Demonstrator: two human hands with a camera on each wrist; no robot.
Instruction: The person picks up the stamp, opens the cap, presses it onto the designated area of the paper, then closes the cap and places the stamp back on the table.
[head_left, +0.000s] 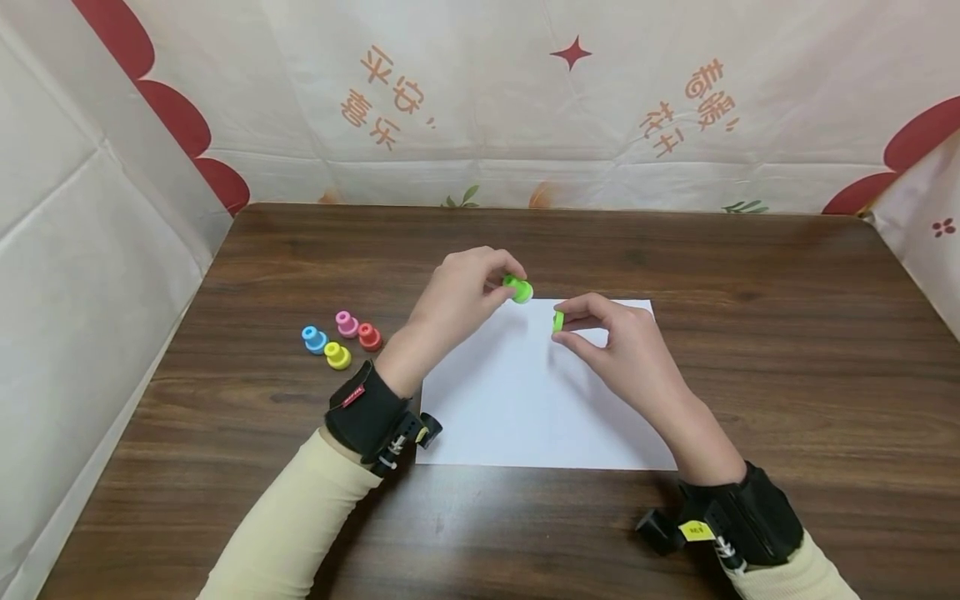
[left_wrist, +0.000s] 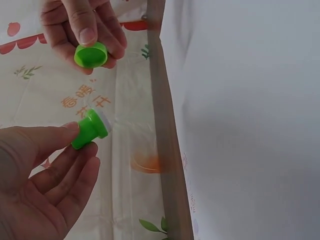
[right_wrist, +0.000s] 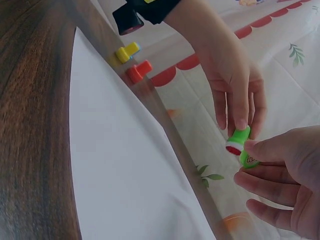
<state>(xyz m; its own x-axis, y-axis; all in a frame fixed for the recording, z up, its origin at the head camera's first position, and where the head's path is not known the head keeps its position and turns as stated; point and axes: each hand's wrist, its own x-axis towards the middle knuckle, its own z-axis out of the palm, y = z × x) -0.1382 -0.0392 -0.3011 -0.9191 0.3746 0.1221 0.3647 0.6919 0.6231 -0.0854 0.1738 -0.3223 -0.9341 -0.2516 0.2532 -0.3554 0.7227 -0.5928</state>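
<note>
Between thumb and fingers my left hand [head_left: 468,287] pinches a green toy stamp [left_wrist: 90,129] by its handle, above the far edge of the white paper [head_left: 525,400]. The stamp's white rim and red face show in the right wrist view. My right hand [head_left: 626,342] pinches a small round green cap [left_wrist: 91,55], held apart from the stamp and over the paper. In the left wrist view the cap's hollow inside faces the camera; in the right wrist view a printed mark shows on its top.
Left of the paper stand a blue stamp [head_left: 314,339], a pink stamp [head_left: 347,323], a red stamp [head_left: 369,337] and a yellow stamp [head_left: 337,356]. All are on the dark wooden table [head_left: 787,375]. A printed white cloth [head_left: 487,100] hangs behind the table.
</note>
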